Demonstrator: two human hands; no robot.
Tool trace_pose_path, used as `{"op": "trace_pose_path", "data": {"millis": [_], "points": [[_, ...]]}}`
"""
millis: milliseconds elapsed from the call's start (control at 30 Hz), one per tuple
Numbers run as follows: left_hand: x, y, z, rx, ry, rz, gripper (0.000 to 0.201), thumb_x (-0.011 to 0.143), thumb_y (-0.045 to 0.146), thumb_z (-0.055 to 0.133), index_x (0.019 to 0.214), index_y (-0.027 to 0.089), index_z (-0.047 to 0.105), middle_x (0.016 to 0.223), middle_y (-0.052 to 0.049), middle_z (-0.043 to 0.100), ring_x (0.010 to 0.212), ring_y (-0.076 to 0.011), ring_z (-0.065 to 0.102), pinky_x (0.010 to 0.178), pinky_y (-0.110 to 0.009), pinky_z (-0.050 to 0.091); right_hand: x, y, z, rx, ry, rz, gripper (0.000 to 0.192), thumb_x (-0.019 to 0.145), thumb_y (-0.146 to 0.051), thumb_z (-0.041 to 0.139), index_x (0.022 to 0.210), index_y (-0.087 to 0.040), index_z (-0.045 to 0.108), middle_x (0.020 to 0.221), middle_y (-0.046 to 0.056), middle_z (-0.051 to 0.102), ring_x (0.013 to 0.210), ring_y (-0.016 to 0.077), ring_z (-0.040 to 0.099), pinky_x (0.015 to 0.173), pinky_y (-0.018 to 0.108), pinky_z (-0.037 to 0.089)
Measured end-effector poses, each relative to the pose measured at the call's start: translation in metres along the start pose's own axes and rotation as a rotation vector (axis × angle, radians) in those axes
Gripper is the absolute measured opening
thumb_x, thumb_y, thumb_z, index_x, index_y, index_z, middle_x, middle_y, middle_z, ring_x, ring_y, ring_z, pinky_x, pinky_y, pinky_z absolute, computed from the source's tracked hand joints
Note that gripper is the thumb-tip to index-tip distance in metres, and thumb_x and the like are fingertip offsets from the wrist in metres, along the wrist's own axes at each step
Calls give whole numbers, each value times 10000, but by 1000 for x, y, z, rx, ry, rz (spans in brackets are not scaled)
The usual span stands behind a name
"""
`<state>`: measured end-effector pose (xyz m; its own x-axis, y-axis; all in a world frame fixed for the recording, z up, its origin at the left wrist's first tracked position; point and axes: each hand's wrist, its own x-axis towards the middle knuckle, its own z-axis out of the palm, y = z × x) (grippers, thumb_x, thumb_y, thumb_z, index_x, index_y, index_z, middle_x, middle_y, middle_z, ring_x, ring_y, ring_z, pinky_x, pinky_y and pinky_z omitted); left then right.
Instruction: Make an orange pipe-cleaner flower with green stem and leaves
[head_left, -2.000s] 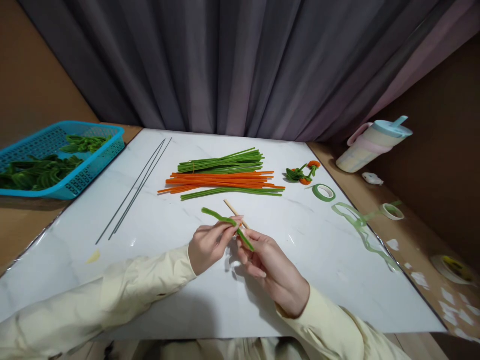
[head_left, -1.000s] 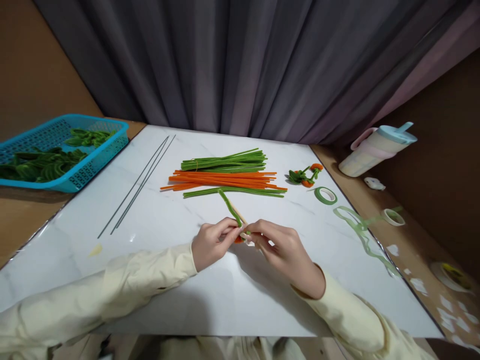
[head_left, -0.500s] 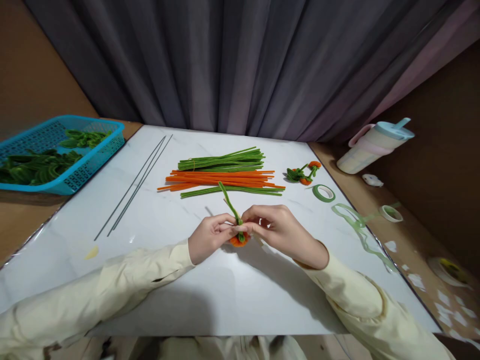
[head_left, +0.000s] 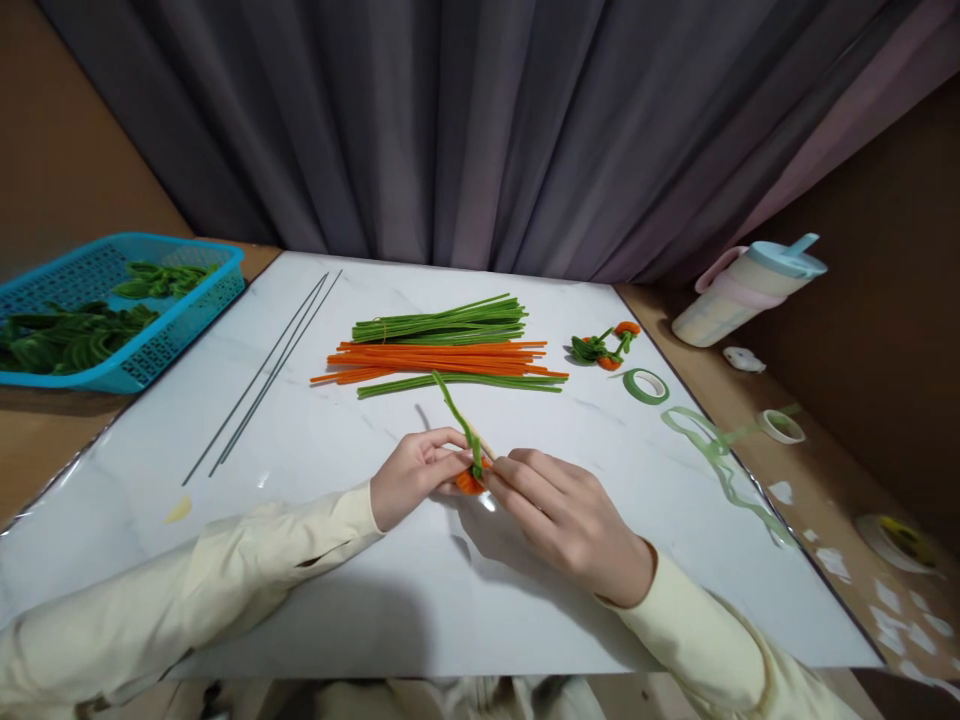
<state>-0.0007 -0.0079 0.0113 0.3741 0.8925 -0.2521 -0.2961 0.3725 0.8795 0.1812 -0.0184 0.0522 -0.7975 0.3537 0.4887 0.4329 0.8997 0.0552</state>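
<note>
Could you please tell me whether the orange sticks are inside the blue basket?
No, the orange sticks lie on the white tabletop, while the blue basket holds green pieces.

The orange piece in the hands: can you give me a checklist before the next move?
- Orange piece held in left hand: ok.
- Stick at right hand's fingertips: ok.
- Green stem firmly fixed to the orange piece: cannot tell.
- Green tape on the table, wound on its roll: ok.
- Pale strip neatly wound: not ok, lying loose.
</note>
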Motion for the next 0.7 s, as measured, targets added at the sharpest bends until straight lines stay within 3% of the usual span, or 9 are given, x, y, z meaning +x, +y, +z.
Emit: {"op": "trace_pose_path", "data": {"millis": [133,233,333,400,500,567,700], "points": [[0,2,1,-8,-57,-55,351,607,393,749,739,135,551,549,9,628,501,-105,615,481,-162,477,-1,12,0,151,-29,21,184,886,-95,386,902,-148,562,862,88,629,806,172,547,650,281,455],[1,3,-2,9,-185,-144,363,635,409,733,766,133,536,638,-46,677,540,-152,658,474,-184,497,-1,27,-4,327,-26,88,253,844,-71,408,1057,-155,514,996,100,613,956,188,528,774,321,467],[0,6,-5,15,-370,-244,332,702,399,687,816,130,529,765,-109,702,541,-188,673,454,-225,517,4,38,-8,297,-154,66,404,783,-33,399,1162,-152,478,1212,130,533,1219,243,370,921,431,383],[-1,7,-6,36,-449,-278,309,724,381,671,837,123,543,801,-131,703,506,-185,666,433,-233,520,8,41,-9,270,-248,3,433,751,-19,400,1154,-145,495,1193,128,551,1283,257,288,968,475,313],[-1,8,-7,62,-487,-296,282,742,356,655,845,111,562,830,-149,701,466,-173,651,409,-231,518,11,40,-8,303,-292,-33,357,761,-28,414,1076,-139,537,959,95,635,1146,229,442,994,465,269],[1,8,-8,50,-464,-301,274,738,341,662,839,113,547,806,-144,704,448,-168,644,398,-226,513,10,40,-8,328,-303,-18,282,775,-40,418,995,-137,564,836,72,629,919,193,536,922,408,343],[4,9,-10,4,-382,-289,306,711,343,688,856,123,532,776,-134,706,436,-163,634,372,-210,498,4,41,-8,326,-338,23,261,771,-20,378,864,-137,593,778,73,598,708,160,514,662,282,396]]}}
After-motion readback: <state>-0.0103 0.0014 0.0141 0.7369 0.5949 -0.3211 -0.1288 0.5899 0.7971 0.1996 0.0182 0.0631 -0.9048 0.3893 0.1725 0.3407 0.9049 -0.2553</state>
